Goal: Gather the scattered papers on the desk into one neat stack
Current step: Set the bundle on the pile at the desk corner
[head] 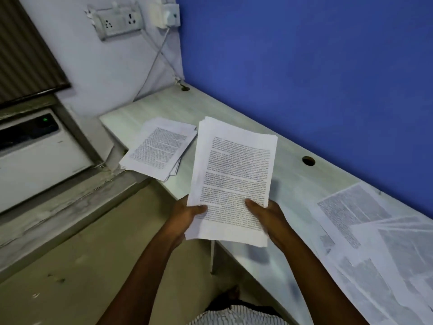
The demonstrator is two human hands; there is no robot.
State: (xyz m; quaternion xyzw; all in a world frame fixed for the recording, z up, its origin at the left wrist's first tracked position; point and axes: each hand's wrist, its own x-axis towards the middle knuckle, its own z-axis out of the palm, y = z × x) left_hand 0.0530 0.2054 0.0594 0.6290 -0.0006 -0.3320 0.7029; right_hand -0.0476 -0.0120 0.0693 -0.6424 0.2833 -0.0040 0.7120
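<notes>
A thick bundle of printed papers point(234, 170) is lifted above the pale desk point(288, 174), held by its near end. My left hand point(185, 219) grips its lower left corner, thumb on top. My right hand point(269, 219) grips the lower right edge, thumb on the printed face. A second, looser pile of papers point(159, 148) lies on the desk's far left end, partly over the edge. Several scattered sheets point(375, 235) overlap on the desk at the right.
A blue partition point(304, 66) runs along the desk's back. Two cable holes point(308, 160) sit near it. A white appliance point(35, 156) stands left, below a window blind. A wall socket point(119, 22) with a hanging cable is above.
</notes>
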